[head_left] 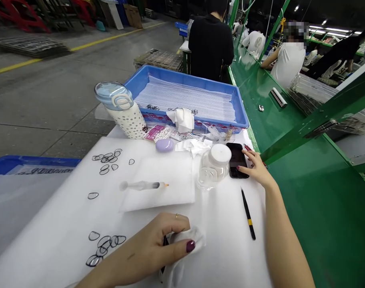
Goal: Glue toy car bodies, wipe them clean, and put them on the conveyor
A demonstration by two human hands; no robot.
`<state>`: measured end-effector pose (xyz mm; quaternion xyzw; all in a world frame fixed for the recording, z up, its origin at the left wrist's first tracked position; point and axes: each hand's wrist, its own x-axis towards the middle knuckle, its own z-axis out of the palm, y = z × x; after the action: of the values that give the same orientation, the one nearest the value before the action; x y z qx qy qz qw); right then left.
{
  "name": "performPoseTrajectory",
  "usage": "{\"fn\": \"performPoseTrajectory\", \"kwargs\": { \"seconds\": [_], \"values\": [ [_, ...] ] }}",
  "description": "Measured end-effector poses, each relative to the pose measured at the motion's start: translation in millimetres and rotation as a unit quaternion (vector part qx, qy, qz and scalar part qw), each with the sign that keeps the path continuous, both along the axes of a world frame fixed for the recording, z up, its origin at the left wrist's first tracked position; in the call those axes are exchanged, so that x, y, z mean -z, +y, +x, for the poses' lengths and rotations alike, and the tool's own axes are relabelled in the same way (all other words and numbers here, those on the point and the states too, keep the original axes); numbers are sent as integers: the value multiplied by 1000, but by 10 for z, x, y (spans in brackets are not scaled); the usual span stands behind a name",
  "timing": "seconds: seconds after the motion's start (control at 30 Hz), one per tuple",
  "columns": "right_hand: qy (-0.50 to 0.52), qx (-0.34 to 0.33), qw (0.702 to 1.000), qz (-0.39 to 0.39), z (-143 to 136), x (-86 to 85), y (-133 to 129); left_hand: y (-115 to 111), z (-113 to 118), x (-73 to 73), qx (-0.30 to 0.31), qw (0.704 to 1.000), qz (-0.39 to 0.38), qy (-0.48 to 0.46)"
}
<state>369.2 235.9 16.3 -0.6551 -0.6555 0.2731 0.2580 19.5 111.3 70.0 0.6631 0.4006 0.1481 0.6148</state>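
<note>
My left hand [161, 244] is closed around a crumpled white tissue [197, 238] low in the middle; a dark object partly shows beneath its fingers. My right hand [256, 166] rests with spread fingers on the right edge of a black phone [236, 160]. Beside the phone stands a clear jar with a white lid [221, 154]. Black tweezers [248, 216] with a yellow band lie below it. A syringe [143, 185] lies on a white foam sheet [170, 198]. Black rings [107, 158] sit in a group at the upper left, and more rings [102, 250] lie beside my left forearm.
A blue tray [242, 108] stands behind the table, with a dotted cup [128, 122], a purple case [164, 145] and tissues [184, 120] before it. A green post [302, 126] slants at right. A person in black [211, 46] is farther back.
</note>
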Motion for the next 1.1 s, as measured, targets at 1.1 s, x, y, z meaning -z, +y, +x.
{"fn": "performPoseTrajectory", "kwargs": {
  "seconds": [1.1],
  "values": [
    [41, 4, 998, 48, -114, 56, 21, -40, -104, 78, 21, 999, -6, 44]
  ]
}}
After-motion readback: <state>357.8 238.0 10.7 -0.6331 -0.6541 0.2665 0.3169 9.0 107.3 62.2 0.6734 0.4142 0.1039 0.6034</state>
